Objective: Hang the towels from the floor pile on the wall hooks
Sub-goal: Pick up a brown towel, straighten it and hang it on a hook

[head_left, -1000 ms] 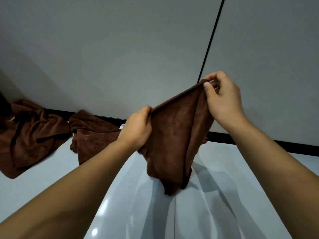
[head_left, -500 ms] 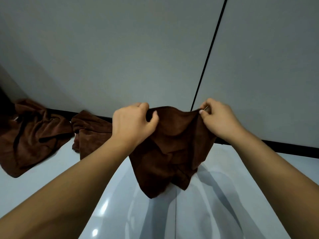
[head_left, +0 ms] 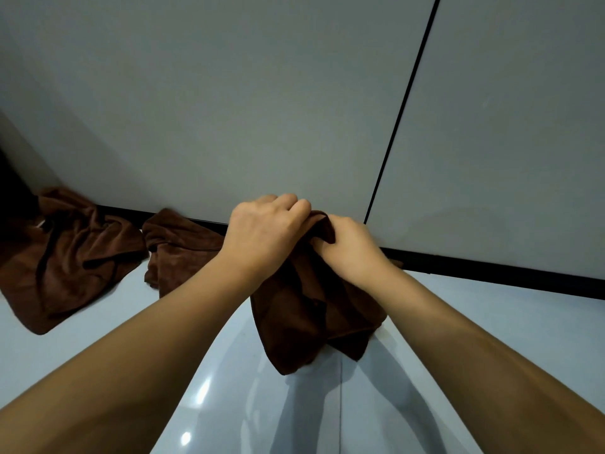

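I hold a brown towel (head_left: 311, 316) in front of me, above the glossy floor. My left hand (head_left: 265, 231) grips its top edge with curled fingers. My right hand (head_left: 350, 247) grips the same edge right beside it, the two hands touching. The towel hangs bunched below both wrists. Two more brown towels lie crumpled on the floor against the wall: one (head_left: 65, 257) at the far left, another (head_left: 180, 250) just left of my left forearm. No wall hook is in view.
A grey panelled wall (head_left: 229, 109) with a dark vertical seam (head_left: 402, 106) stands ahead, edged by a black skirting strip (head_left: 491, 273). The pale floor (head_left: 491, 339) reflects light and my arms' shadows.
Both hands have come down and together; a second ago they held the towel's edge stretched apart, the right hand raised. The towel now hangs bunched.
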